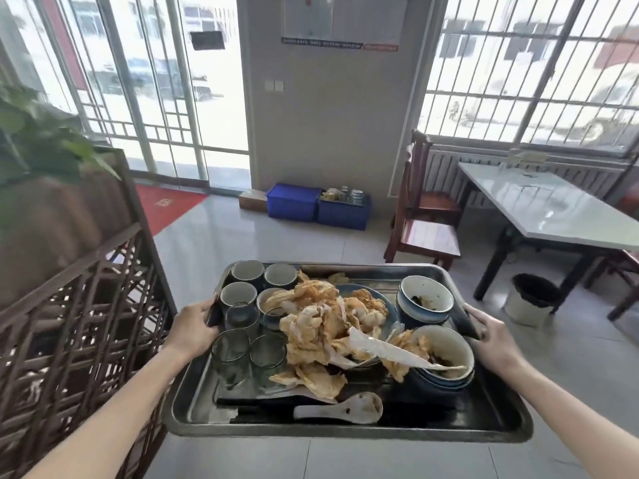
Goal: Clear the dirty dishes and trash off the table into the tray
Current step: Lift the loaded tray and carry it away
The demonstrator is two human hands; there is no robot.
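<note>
Above the floor [345,458] we carry the tray [345,431], left hand [193,324] and right hand [492,335] with fingers clamped on its side rims; it holds napkins [325,326], bowls [424,299], cups [242,271], glasses [231,350], a spoon [345,407].

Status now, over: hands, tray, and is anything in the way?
Left hand and right hand grip the tray edges. Tray carried above floor, loaded with cups, glasses, bowls, dirty napkins, spoon. Wooden screen close on left; floor ahead open.

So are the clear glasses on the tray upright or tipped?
Upright: the clear glasses stand mouths up on the tray, near the left hand.
</note>
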